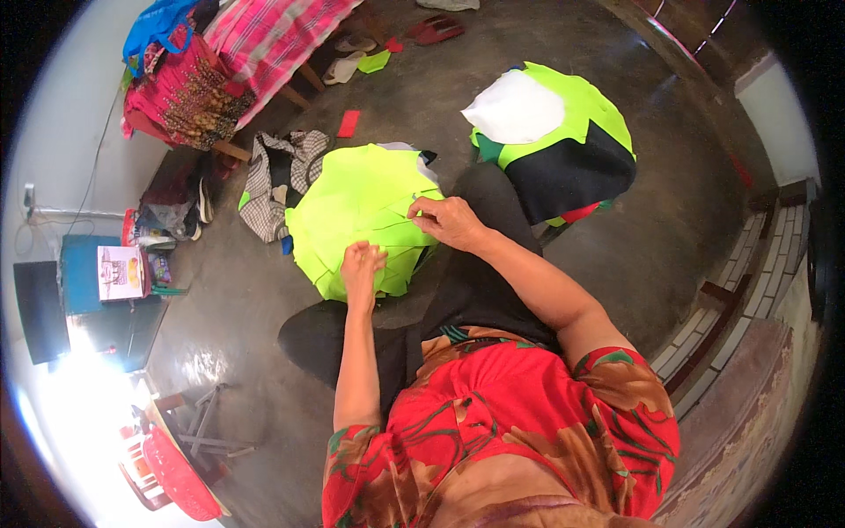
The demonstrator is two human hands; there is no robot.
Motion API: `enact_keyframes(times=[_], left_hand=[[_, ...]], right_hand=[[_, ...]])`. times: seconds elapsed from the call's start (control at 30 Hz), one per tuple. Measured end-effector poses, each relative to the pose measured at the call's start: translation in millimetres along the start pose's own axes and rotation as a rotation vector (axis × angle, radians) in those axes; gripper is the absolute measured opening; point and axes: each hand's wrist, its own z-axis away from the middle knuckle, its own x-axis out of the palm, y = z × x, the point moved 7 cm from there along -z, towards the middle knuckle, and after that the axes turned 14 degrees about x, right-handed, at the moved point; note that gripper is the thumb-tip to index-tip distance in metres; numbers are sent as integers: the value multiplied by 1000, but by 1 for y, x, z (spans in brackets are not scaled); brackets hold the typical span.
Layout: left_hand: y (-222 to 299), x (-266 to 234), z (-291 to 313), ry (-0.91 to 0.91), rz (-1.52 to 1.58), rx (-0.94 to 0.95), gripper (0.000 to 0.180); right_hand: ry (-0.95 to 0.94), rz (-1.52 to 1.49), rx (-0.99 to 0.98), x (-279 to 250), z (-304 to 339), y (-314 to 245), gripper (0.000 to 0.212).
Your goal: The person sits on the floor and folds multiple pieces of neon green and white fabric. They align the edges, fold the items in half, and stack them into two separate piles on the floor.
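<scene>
A heap of bright yellow-green fabric pieces [356, 189] lies in front of me, its cut edges overlapping in layers. My left hand [361, 266] is over the heap's near edge, fingers loosely bent and a little apart, with nothing visible in them. Over the heap's right side, my right hand [447, 222] has thumb and fingers pinched together. Whatever is between those fingertips is too small to make out. Farther right stands a second heap, with a white piece [515, 107], a black piece [572, 172] and a yellow-green piece [594, 110] on top.
A checked cloth [264, 198] lies left of the near heap. Beyond it are a red scrap [349, 123], shoes [343, 68] and a table with a pink plaid cover [273, 44]. A red-seated chair [180, 471] is at lower left. My dark-clothed legs [484, 255] flank the near heap.
</scene>
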Motion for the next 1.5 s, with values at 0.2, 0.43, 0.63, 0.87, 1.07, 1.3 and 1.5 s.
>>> enact_keyframes(times=[0.2,0.43,0.63,0.87,1.07,1.3,1.5], left_hand=[[-28,-26,77,-73,-16,-256,20],[-20,-43,78,-47,-194,38,16],[98,-156,116,693,-443,569,10],[2,-260,220,1143,106,200,11],[-136,-247,267,1219,203,-182,16],[-250,-213,262,1060,285,-574,26],[-302,-194,216,925,277,-562,35]], right_hand=[[20,-10,-24,-2,4,-2,12],[130,-41,-84,-30,7,-22,13],[486,722,-185,-140,-29,3,61],[279,881,26,-137,-53,78,72],[292,854,-76,-133,-57,71,67],[282,900,-96,-135,-49,70,61],[228,903,-78,-134,-57,72,57]])
